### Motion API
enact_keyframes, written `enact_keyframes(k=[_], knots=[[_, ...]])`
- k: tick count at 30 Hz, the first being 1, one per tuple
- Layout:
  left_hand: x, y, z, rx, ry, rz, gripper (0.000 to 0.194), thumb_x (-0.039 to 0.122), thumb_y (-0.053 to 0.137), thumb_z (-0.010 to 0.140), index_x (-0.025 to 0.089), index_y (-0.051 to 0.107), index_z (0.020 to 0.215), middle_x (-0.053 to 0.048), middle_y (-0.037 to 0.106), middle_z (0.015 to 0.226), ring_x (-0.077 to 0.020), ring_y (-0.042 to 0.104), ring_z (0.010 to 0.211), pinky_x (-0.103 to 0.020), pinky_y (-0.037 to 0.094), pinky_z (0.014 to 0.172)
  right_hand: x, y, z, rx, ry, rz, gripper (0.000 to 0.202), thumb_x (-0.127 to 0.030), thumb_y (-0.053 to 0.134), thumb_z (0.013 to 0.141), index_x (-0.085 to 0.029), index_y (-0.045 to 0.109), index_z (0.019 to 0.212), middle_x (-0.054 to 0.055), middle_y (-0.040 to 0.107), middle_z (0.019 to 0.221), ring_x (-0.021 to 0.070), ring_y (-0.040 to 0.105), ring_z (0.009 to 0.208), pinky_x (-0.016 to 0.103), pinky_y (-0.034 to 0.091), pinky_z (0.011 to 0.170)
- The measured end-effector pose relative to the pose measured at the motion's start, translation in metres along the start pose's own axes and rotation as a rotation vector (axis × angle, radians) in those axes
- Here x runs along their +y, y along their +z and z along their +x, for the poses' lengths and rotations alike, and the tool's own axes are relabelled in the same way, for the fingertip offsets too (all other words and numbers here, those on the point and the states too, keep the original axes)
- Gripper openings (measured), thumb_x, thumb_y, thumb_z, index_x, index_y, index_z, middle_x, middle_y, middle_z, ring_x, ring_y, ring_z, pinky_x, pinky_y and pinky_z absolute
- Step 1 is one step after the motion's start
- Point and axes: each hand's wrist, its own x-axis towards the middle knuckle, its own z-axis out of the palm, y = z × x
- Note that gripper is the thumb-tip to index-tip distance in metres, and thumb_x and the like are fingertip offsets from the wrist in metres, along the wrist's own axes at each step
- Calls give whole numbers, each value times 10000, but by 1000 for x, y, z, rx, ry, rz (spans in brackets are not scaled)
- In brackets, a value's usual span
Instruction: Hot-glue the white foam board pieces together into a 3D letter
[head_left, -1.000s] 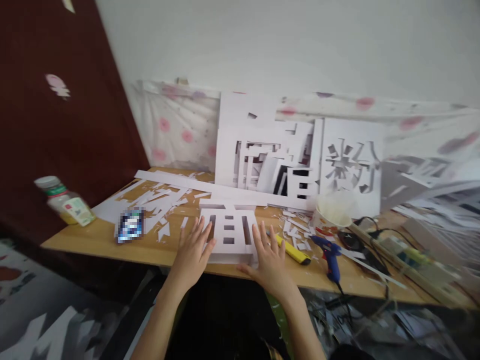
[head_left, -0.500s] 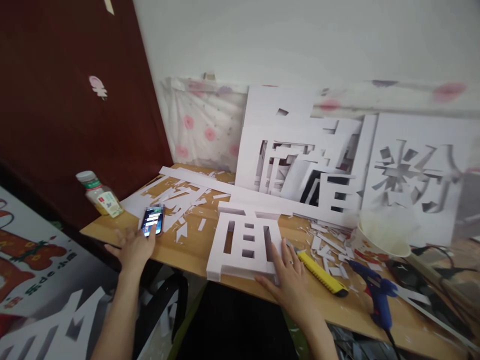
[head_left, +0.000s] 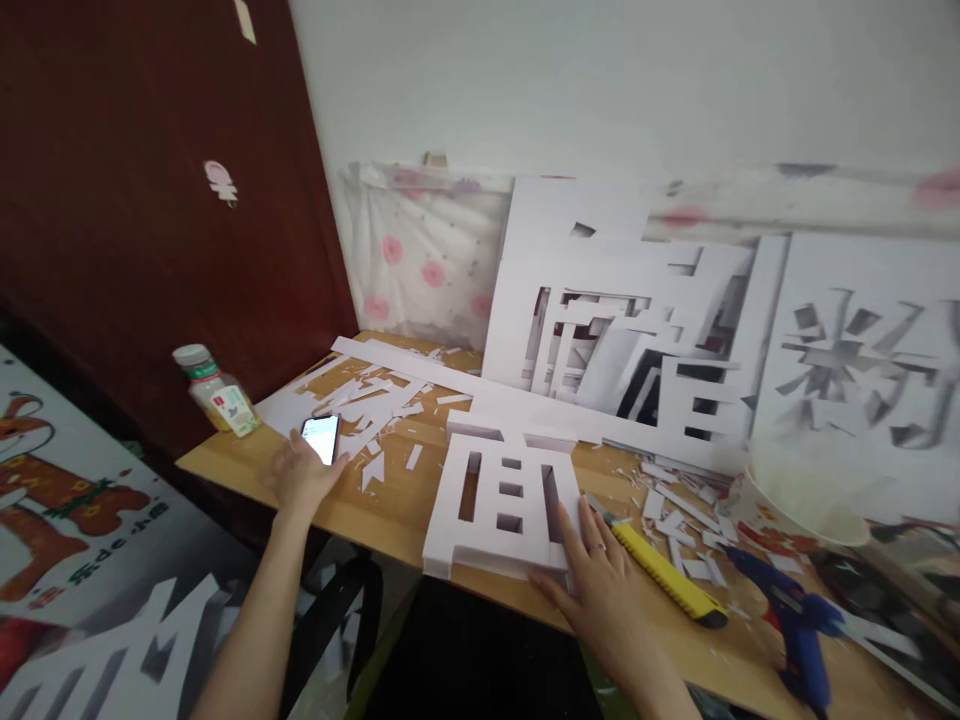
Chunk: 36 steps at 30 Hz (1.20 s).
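Observation:
My left hand is at the near edge of a smartphone with a bright white screen. Its thumb is apart from its fingers, which are blurred by motion; whether it touches the phone I cannot tell. A white foam-board character with cut-out slots lies on the table in front of me. My right hand rests with spread fingers at its right edge, a ring on one finger. Just right of that hand lies a yellow utility knife.
A wooden table holds white scraps, a blue glue gun, a paper bucket of pale sticks and a plastic bottle. White cut-out boards lean on the wall. A poster stands at left.
The view has shifted slightly to the left. The phone's screen has changed from a dark, coloured display to a white page. My left hand has moved a little forward and right; my right hand stays put.

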Motion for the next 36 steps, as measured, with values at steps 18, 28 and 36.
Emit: enact_keyframes(k=[18,28,36], knots=[[46,0,-111,-536,455,-706,740,585,456,945,272,271,1590,-77,287,1673,-241,298,1535,-422,315,1237,23,-21,-4,-318,61,286,831,-463,529,958,-146,175,1640,239,45,1699,319,121,1564,491,286,1208],[140,25,-108,-328,910,-228,652,489,283,1036,109,352,1563,-154,166,1683,-304,87,1570,-530,176,1274,-16,-44,57,-149,182,56,788,-619,383,994,-178,242,1632,176,154,1694,369,131,1562,695,169,1181],[133,52,-107,-264,913,-139,677,544,312,1019,137,385,1555,-155,239,1670,-328,182,1559,-524,257,1248,-23,-30,57,-292,119,61,815,-653,344,1005,-93,318,1596,159,175,1677,351,153,1559,568,273,1208]])
